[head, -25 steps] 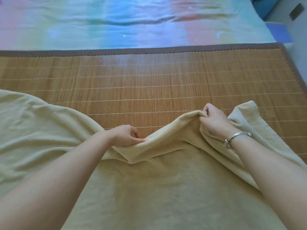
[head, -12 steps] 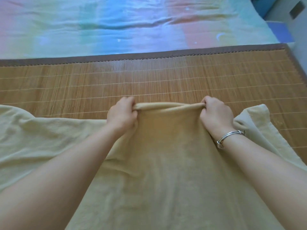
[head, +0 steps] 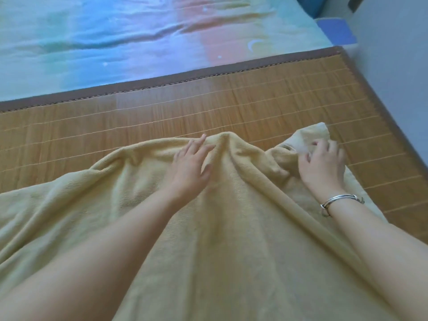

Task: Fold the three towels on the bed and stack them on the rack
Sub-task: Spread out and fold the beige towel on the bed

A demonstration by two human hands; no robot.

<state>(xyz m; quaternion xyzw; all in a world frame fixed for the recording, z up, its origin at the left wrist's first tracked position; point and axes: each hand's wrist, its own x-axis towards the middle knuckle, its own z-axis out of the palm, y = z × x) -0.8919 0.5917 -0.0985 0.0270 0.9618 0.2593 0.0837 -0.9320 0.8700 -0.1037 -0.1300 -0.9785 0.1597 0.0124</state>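
Observation:
A large pale yellow towel (head: 231,228) lies rumpled over the near part of the bed, on a bamboo mat (head: 162,117). My left hand (head: 192,165) lies flat on the towel near its far folded edge, fingers straight and spread. My right hand (head: 322,165), with a silver bangle on the wrist, rests on the towel's right corner (head: 315,135), fingers bent onto the cloth; whether it pinches the cloth is unclear. No other towel and no rack are in view.
Beyond the mat lies a pastel rainbow bedsheet (head: 139,35). The bed's right edge runs along a grey floor (head: 393,77). A blue object (head: 335,31) sits past the bed's far right corner.
Both hands have let go of the far edge they were pulling taut. The left hand now lies flat on the towel; the right hand has moved right to the corner.

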